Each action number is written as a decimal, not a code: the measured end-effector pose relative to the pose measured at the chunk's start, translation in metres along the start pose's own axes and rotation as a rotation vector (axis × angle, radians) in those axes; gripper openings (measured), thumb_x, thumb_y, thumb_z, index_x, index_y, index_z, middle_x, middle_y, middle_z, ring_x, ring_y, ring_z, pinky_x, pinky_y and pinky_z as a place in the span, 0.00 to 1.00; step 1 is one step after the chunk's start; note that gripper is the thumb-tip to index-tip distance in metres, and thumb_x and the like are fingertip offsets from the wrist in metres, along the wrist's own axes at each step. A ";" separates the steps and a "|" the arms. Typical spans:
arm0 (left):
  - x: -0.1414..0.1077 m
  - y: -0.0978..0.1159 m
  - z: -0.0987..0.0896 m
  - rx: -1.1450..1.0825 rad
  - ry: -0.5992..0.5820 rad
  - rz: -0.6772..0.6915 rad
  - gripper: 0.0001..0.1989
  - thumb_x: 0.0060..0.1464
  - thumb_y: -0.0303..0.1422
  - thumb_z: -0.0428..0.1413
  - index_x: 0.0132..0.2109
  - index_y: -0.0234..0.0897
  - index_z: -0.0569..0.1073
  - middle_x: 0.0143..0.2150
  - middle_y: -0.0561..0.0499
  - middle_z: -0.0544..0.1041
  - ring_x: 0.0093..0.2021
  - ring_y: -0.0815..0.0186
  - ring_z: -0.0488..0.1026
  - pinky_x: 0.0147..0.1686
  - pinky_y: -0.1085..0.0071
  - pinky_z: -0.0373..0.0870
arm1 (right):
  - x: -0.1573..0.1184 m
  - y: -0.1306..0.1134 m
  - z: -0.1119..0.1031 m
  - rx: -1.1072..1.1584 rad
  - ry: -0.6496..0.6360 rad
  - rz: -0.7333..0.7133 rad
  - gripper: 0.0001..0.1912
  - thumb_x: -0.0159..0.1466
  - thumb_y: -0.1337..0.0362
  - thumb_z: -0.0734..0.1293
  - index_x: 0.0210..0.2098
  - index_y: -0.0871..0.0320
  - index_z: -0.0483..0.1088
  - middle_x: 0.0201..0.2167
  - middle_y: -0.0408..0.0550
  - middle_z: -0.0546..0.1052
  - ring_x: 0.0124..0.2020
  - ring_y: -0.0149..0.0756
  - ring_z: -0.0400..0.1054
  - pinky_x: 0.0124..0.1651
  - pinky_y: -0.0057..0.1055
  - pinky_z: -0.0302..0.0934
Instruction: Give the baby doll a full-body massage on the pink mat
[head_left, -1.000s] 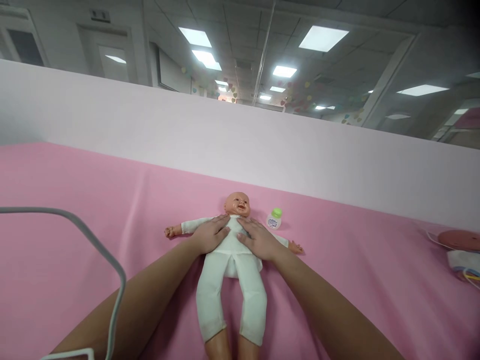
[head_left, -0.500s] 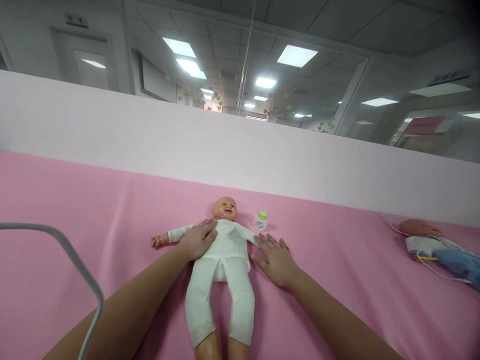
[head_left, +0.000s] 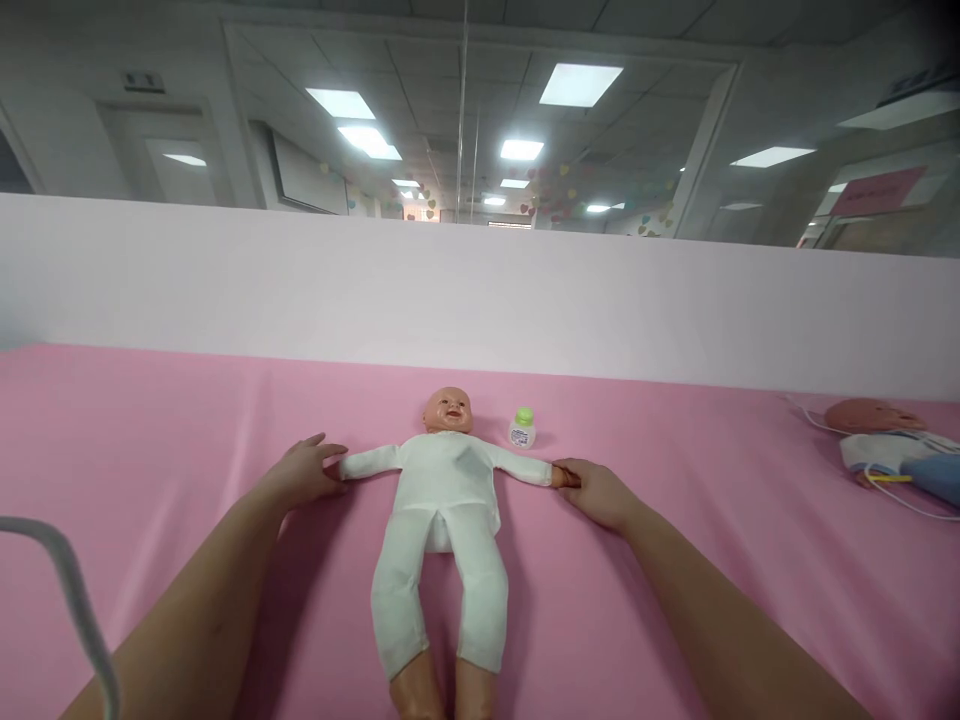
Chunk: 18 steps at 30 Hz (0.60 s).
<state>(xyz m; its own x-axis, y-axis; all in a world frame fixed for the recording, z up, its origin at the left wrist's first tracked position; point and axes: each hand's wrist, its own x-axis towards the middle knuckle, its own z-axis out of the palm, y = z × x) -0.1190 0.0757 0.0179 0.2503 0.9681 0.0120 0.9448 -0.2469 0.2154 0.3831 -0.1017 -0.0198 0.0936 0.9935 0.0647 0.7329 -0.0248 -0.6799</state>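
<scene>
A baby doll (head_left: 450, 480) in a white long-sleeved top and white trousers lies on its back, arms stretched out sideways, head away from me. My left hand (head_left: 304, 472) is closed around the doll's hand at the left sleeve end, which my fingers mostly hide. At the other sleeve, my right hand (head_left: 600, 495) pinches the doll's brown hand (head_left: 564, 476) between thumb and fingers. A small clear bottle (head_left: 522, 430) with a green cap stands beside the doll's head, above its right-side arm.
Pink sheeting (head_left: 187, 430) covers the surface. A second doll (head_left: 892, 440) in blue and white, with thin tubing, lies at the far right. Along the back runs a white low wall (head_left: 480, 290) with glass above. A grey cable (head_left: 71, 590) curves at lower left.
Both my hands have slid outward, the left from the doll's chest and shoulder, the right from its sleeve, to the doll's hands. The view has levelled slightly.
</scene>
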 end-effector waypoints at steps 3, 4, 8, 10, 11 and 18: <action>0.002 -0.002 -0.002 0.004 -0.003 -0.056 0.28 0.43 0.53 0.63 0.50 0.46 0.82 0.57 0.43 0.81 0.61 0.38 0.72 0.49 0.56 0.72 | -0.001 -0.005 -0.001 0.005 0.043 -0.006 0.18 0.63 0.57 0.69 0.51 0.47 0.81 0.50 0.50 0.83 0.49 0.53 0.77 0.49 0.44 0.70; 0.002 -0.001 -0.003 -0.002 0.010 -0.072 0.25 0.43 0.54 0.63 0.45 0.46 0.82 0.52 0.44 0.82 0.58 0.38 0.73 0.46 0.57 0.72 | -0.001 -0.006 -0.002 0.037 0.067 0.014 0.19 0.61 0.57 0.70 0.51 0.48 0.81 0.50 0.50 0.83 0.49 0.53 0.77 0.49 0.44 0.70; -0.002 0.008 -0.004 -0.204 0.095 -0.177 0.24 0.42 0.54 0.65 0.42 0.44 0.80 0.46 0.45 0.83 0.48 0.46 0.78 0.36 0.64 0.70 | 0.001 -0.008 -0.002 0.354 0.144 0.175 0.30 0.56 0.60 0.77 0.58 0.52 0.76 0.51 0.52 0.80 0.45 0.45 0.76 0.44 0.37 0.70; -0.004 0.012 -0.001 -0.375 0.152 -0.206 0.26 0.42 0.53 0.67 0.44 0.43 0.79 0.44 0.45 0.83 0.44 0.50 0.79 0.34 0.66 0.69 | 0.003 -0.009 0.000 0.579 0.170 0.222 0.34 0.54 0.61 0.80 0.59 0.52 0.74 0.48 0.51 0.80 0.37 0.38 0.73 0.37 0.33 0.68; -0.005 0.015 0.001 -0.473 0.182 -0.211 0.27 0.42 0.53 0.68 0.46 0.43 0.79 0.44 0.45 0.83 0.43 0.51 0.79 0.34 0.66 0.70 | 0.004 -0.009 0.001 0.691 0.186 0.235 0.33 0.53 0.61 0.81 0.58 0.53 0.75 0.46 0.50 0.80 0.34 0.35 0.71 0.35 0.32 0.67; 0.003 0.026 0.024 -1.157 0.305 -0.251 0.31 0.43 0.40 0.72 0.53 0.36 0.75 0.38 0.46 0.80 0.33 0.62 0.78 0.29 0.69 0.71 | 0.011 -0.004 0.011 1.052 0.149 0.272 0.14 0.55 0.62 0.82 0.38 0.58 0.81 0.35 0.49 0.78 0.32 0.32 0.67 0.36 0.29 0.70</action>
<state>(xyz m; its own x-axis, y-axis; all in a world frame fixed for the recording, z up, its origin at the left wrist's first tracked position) -0.0886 0.0714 0.0003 -0.1188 0.9921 0.0402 0.1755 -0.0188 0.9843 0.3738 -0.0893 -0.0250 0.2976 0.9440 -0.1423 -0.2599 -0.0634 -0.9636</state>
